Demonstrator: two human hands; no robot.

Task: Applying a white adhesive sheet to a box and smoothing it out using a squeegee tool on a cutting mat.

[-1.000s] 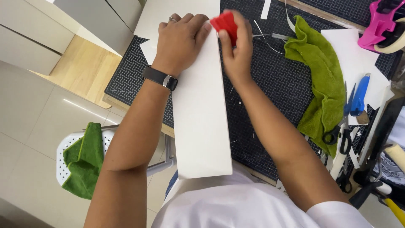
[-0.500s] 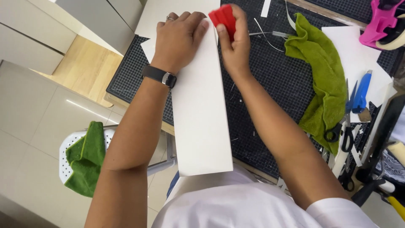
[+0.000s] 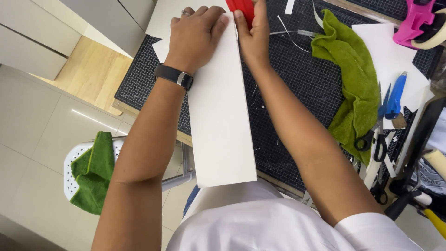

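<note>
A long white board [image 3: 222,116] lies lengthwise on the black gridded cutting mat [image 3: 297,79], its near end overhanging the mat's edge toward the person's body. The left hand [image 3: 197,37] is spread flat on the far end of the board, fingers pressing down, so its grip is open and simply pinning the board rather than closing on anything. The right hand [image 3: 253,35] sits just beside the board's right edge at that same far end, its grip wrapped around a red tool [image 3: 241,9], whose working end is cut off by the top of the frame; what kind of tool it is cannot be told. Judging by how things lie, the pass along the board's right edge looks to be at its far end: whether that is the start or the finish of the stroke cannot be told, and no cut line or loose strip shows along the board itself. Thin white slivers scattered on the mat to the right of the board suggest some trimming is already done. Further right of the board lie a green cloth [image 3: 353,88], a blue utility knife [image 3: 396,97] and black-handled scissors [image 3: 374,139], all well apart from it and untouched. To the left of the board, down off the tabletop, a second green cloth [image 3: 93,172] rests on a white perforated stool [image 3: 74,158].
</note>
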